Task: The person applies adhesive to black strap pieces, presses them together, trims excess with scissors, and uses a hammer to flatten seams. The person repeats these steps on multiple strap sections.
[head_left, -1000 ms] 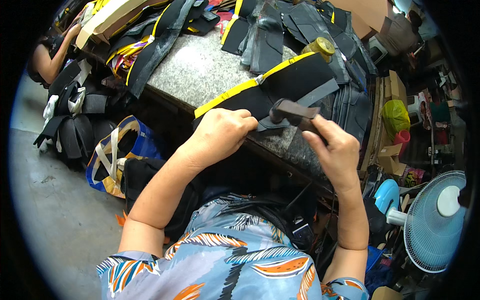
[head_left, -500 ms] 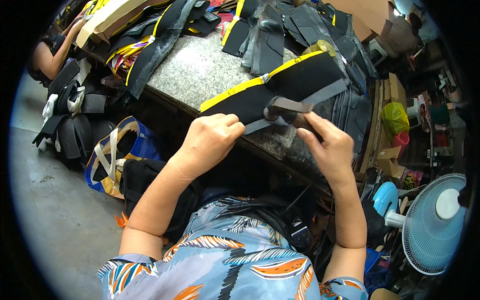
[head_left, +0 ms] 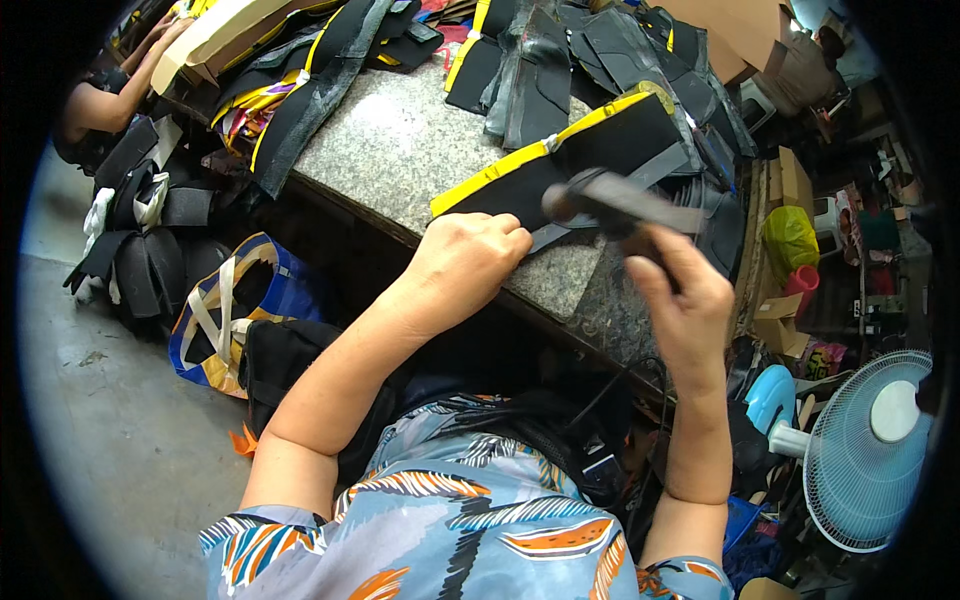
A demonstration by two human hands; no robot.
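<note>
My right hand is wrapped round the handle of a hammer, its head slightly smeared by motion. The hammer is raised over a long black fabric panel with a bright yellow strip along its far edge and a grey strip along its near edge. At the panel's left end, my left hand is closed, fingers pinching its near corner. The panel lies slantwise on a speckled stone tabletop. A roll of yellowish tape sits partly hidden behind the panel's far right end.
Piles of black pieces cover the far side of the table. A blue and yellow bag and black bundles stand on the floor to the left. To the right is a fan. A co-worker's arm shows at far left.
The panel and my left hand have shifted right and a little away from me. My right hand has moved right with the hammer, which has turned and come off the panel's near strip.
</note>
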